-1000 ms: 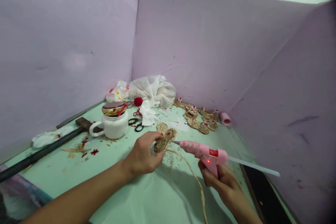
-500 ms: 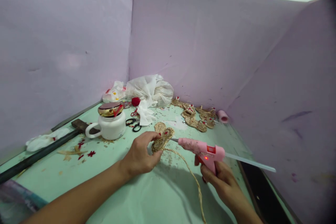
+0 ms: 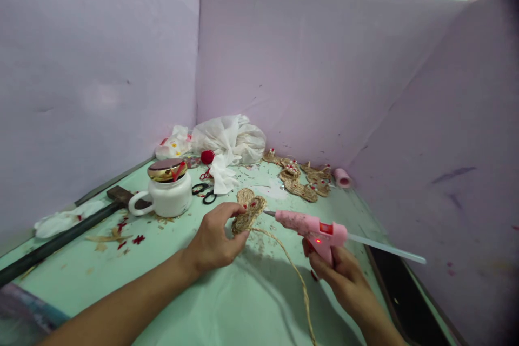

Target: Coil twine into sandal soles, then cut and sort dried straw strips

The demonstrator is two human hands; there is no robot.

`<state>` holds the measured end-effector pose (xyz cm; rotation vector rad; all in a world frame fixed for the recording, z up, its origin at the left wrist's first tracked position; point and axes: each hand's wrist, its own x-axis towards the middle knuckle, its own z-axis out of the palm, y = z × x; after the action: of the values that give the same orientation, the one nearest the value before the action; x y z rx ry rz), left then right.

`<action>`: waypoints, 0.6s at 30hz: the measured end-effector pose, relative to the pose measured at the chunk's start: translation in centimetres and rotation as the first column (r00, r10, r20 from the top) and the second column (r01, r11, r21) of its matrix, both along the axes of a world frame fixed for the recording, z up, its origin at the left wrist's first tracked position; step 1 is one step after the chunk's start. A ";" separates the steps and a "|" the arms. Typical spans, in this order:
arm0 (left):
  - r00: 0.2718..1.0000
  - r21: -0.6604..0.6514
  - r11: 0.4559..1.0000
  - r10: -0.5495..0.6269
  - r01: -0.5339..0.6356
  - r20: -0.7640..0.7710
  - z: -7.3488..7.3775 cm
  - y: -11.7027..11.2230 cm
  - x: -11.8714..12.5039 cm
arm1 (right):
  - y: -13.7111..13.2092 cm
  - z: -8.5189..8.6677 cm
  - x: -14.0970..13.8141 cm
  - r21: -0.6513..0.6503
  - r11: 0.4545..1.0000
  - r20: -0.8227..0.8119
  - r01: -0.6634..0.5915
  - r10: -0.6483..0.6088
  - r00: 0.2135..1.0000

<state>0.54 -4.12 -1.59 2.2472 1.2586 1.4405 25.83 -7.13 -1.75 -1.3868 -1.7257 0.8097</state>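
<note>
Between the thumb and fingers of my left hand (image 3: 221, 238) is a small woven straw slipper (image 3: 250, 215) with red bits on it, raised above the table. A second rounded straw piece shows behind its upper edge. From the slipper a twisted straw cord (image 3: 298, 275) trails down to the front edge of the view. My right hand (image 3: 338, 273) grips the handle of a pink hot glue gun (image 3: 310, 227), its red light lit. The metal nozzle points left and sits close to the slipper's right edge; whether it touches, I cannot tell. A translucent glue stick (image 3: 389, 248) sticks out behind.
On the left are a white mug (image 3: 170, 197) with a gold lid, a hammer (image 3: 117, 197) and straw scraps. Behind stand black-handled scissors (image 3: 208, 194), red yarn (image 3: 207, 157) and a white plastic bag (image 3: 231, 138). Several straw slippers (image 3: 300, 184) lie back right beside a pink roll (image 3: 343, 178).
The view has shifted slightly. The nozzle sits nearly where it was by the slipper's edge, and both hands keep their holds.
</note>
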 end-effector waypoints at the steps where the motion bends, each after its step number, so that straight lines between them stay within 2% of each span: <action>1: 1.000 -0.002 1.000 0.001 -0.001 0.002 0.0 0.0 0.0 | 0.0 0.0 0.0 0.000 1.000 -0.007 0.000 0.000 1.000; 11: 1.000 -0.017 1.000 0.003 -0.003 0.000 -0.1 0.1 0.0 | 0.1 0.1 -0.2 0.007 0.999 -0.055 0.040 -0.040 0.998; 18: 1.000 0.006 1.000 -0.003 0.003 -0.009 -0.1 0.1 -0.1 | -0.1 0.4 -0.3 -0.080 0.996 -0.165 0.045 -0.058 0.985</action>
<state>0.44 -4.05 -1.71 2.2611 1.2551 1.4365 25.51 -7.19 -1.36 -1.3668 -1.5386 0.9435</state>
